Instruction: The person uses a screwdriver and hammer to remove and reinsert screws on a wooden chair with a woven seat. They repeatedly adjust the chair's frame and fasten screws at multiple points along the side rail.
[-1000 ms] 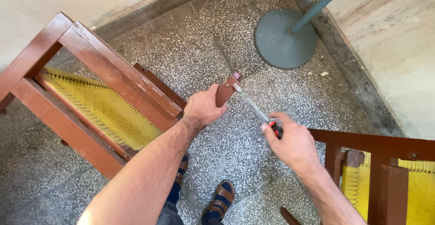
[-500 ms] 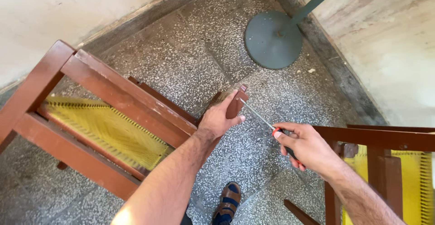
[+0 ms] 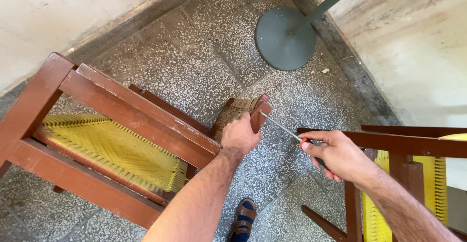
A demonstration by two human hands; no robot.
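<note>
At your far left a brown wooden chair frame lies tipped over, its yellow woven seat facing up between the rails. Its upper rails run from the left edge toward the middle and end just beside your left forearm, so that arm reaches over the frame.

Your left hand comes next, its fingers clenched around a small brown wooden piece with a tan woven panel on it. The hand covers the lower part of that piece, so you cannot tell how it joins the tipped chair.

To the right, the metal shaft of a screwdriver slants up and left, its tip touching the top corner of the wooden piece. Your right hand has its fingers wrapped tightly around the red and black handle.

Below your arms, one sandalled foot rests on the speckled stone floor.

Further back, a round grey stand base with a slanted pole sits on the floor near the wall, well apart from your hands.

At the right edge a second brown chair with yellow weave stands just behind your right hand; its top rail crosses right beside your knuckles and crowds that wrist.
</note>
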